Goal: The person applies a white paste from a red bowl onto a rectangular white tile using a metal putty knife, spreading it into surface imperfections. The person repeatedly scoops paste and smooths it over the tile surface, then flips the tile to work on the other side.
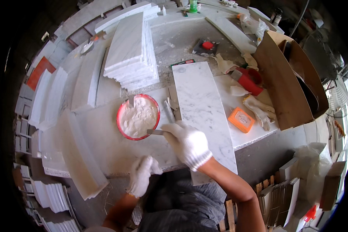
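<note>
A white knitted glove covers my right hand [187,145], whose fingers close round a flat scraper [155,132]. The scraper's grey blade reaches toward the lower right rim of a red bowl [157,123]. Thick whitish paste [139,116] fills the bowl, and a small grey blade [131,101] stands in it near the far rim. My left hand [141,176], also gloved, hovers at the table's near edge below the bowl; its fingers are curled in, and nothing shows in them. Beside my right hand lies a long white marble slab [203,96] with grey veins, overhanging the near edge.
Stacked marble slabs [129,46] stand behind the bowl, with more on the left. Right of the slab lie an orange box [241,120], cotton gloves [261,110], a red power tool [248,80] and a cardboard box [276,77]. Thin strips [169,111] lie beside the bowl.
</note>
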A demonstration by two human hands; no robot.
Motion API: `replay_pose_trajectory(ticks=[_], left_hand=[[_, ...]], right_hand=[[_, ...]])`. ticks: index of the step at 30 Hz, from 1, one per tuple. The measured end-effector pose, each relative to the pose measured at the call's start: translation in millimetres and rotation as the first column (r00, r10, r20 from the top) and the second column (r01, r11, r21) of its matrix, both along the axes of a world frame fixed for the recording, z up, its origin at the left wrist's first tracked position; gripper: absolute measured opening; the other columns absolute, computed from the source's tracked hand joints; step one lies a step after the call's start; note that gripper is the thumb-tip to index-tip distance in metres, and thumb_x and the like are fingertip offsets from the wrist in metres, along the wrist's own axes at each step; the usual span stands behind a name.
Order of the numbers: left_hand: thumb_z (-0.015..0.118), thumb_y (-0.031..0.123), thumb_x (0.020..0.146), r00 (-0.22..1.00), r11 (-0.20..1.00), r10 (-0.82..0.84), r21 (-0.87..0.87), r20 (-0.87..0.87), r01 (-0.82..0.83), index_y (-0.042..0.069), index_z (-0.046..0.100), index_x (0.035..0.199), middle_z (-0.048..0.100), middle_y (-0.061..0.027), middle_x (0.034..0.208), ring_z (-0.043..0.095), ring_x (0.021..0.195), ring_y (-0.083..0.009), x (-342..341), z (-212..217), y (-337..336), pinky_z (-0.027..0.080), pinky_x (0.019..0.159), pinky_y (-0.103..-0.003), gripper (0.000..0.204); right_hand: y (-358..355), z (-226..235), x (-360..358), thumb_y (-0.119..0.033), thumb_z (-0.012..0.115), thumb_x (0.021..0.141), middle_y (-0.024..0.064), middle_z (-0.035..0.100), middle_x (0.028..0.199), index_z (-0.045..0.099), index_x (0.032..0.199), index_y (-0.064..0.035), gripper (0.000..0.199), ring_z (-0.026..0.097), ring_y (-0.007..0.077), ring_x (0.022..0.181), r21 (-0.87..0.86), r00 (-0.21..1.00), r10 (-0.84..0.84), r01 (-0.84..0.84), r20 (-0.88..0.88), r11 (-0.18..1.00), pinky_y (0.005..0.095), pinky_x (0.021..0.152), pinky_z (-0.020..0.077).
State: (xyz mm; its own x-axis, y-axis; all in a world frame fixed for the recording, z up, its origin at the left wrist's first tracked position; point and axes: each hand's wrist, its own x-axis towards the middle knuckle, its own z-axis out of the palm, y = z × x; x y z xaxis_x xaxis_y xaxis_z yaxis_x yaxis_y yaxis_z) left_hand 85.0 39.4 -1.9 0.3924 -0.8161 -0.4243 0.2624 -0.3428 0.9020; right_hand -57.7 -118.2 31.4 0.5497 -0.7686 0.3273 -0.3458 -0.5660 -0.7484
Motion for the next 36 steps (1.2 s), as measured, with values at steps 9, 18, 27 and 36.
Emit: replay_pose_trajectory(ticks=[9,18,27,36], left_hand=[[0.052,0.019,0.102,0.887,0.888,-0.457,0.085,0.064,0.452,-0.003,0.063,0.106,0.069,-0.0071,0.086,0.064,0.085,-0.011,-33,10,-4,0.05,0.083,-0.028,0.025],[0.06,0.019,0.101,0.879,0.882,-0.469,0.014,-0.088,0.471,-0.003,0.059,0.119,0.066,-0.0076,0.097,0.064,0.087,-0.0121,-37,-16,5,0.052,0.081,-0.028,0.029],[0.063,0.012,0.098,0.861,0.861,-0.509,0.028,0.022,0.508,-0.003,0.054,0.107,0.063,-0.0051,0.094,0.062,0.082,-0.0095,-59,-34,-14,0.052,0.076,-0.027,0.019],[0.069,0.02,0.095,0.908,0.909,-0.417,0.027,0.038,0.416,-0.001,0.056,0.116,0.066,-0.0067,0.098,0.064,0.088,-0.0111,-63,-60,0,0.053,0.08,-0.029,0.032]], right_hand=[[-22,-59,84,-0.016,0.062,0.086,0.0127,0.07,0.089,0.065,0.111,-0.0081,0.026,0.069,0.0294,0.065,-0.246,0.94,0.003,-0.092,-0.341,0.965,0.0407,0.055,0.0552],[10,-18,-101,-0.013,0.072,0.084,0.0142,0.064,0.118,0.066,0.122,-0.0123,0.039,0.067,0.033,0.097,-0.08,0.922,-0.376,0.369,-0.096,0.926,0.0392,0.081,0.0562],[88,-71,-169,-0.009,0.072,0.082,0.0168,0.068,0.102,0.067,0.114,-0.0034,0.033,0.068,0.0342,0.09,0.124,0.78,-0.6,0.623,-0.178,0.773,0.038,0.08,0.0554],[71,-36,-167,-0.018,0.07,0.083,0.0161,0.069,0.104,0.069,0.11,-0.0037,0.031,0.066,0.0341,0.098,0.083,0.801,-0.501,0.552,-0.328,0.829,0.0414,0.086,0.0533]])
